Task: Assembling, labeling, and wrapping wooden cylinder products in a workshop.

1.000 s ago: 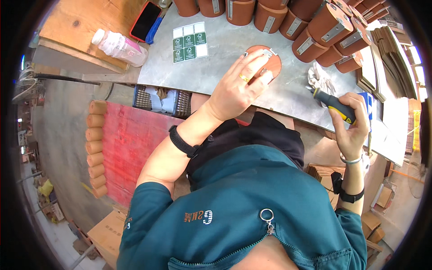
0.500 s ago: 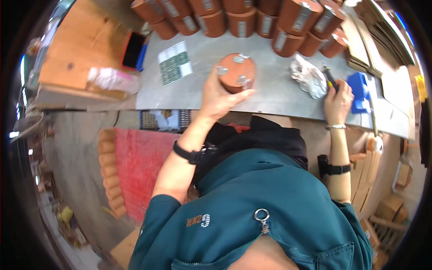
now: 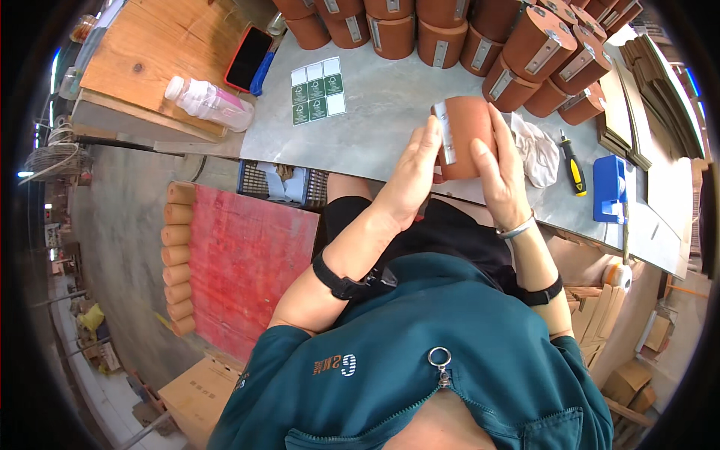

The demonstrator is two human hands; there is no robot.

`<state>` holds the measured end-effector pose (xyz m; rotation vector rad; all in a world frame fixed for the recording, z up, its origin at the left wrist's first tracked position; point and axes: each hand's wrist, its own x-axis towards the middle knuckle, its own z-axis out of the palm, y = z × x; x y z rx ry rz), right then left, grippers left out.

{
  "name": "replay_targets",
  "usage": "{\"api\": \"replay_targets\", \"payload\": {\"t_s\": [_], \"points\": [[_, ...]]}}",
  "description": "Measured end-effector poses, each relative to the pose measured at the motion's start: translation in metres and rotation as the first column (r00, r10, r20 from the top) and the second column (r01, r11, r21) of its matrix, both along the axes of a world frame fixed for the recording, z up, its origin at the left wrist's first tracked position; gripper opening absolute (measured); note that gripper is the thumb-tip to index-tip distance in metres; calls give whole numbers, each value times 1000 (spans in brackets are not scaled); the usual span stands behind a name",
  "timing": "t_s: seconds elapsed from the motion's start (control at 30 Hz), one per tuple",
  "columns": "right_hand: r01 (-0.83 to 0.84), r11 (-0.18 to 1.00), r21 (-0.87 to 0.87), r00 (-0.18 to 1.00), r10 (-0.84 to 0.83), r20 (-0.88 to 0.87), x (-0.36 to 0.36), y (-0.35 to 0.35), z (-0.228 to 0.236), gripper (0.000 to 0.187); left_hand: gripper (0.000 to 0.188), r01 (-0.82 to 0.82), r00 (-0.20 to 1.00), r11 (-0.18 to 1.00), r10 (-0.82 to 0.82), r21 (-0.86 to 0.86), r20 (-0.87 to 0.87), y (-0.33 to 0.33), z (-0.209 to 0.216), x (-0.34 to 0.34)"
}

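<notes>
A reddish-brown cylinder (image 3: 471,135) is held tilted between my two hands, above the near edge of the grey table (image 3: 375,142). A metal strip (image 3: 446,135) runs along its left side. My left hand (image 3: 412,165) presses against that side, near the strip. My right hand (image 3: 506,180) wraps round the other side, its thumb toward me. Just right of my right hand lies a crumpled white cloth (image 3: 538,154). Beyond the cloth, a yellow-and-black screwdriver (image 3: 576,169) rests on the table next to a blue bin (image 3: 609,187).
Stacked brown cylinders (image 3: 390,37) line the table's far side. A green-and-white sticker sheet (image 3: 316,94) lies at left, near a phone (image 3: 250,60) and a plastic bottle (image 3: 214,105). Flat boards (image 3: 619,97) are piled at right. Below the table sits a crate (image 3: 259,180) beside a red board (image 3: 247,255).
My right hand has let go of the screwdriver and come over to the cylinder. The cylinder has moved right and turned from its end face to its side.
</notes>
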<state>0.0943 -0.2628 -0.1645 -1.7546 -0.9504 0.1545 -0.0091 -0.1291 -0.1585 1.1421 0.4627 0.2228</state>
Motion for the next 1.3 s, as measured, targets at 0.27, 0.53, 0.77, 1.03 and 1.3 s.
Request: {"api": "replay_targets", "payload": {"t_s": [0.27,0.53,0.77,1.03,1.3], "points": [[-55,967,249,909,152,-388,-5,3,-8,58,60,47,996,996,-41,-76,77,10,-4,0],[68,997,-21,940,-58,336,-5,0,-7,42,81,193,971,859,-99,-474,218,11,-25,7],[581,780,232,688,-624,372,22,-120,59,13,90,188,964,843,-60,-504,259,44,-48,12],[923,374,-89,378,-840,388,127,-296,17,16,87,290,946,747,-128,-599,298,49,-52,15],[943,316,-102,332,-906,261,151,-298,-13,15,89,295,935,766,-107,-572,339,56,-51,6]]}}
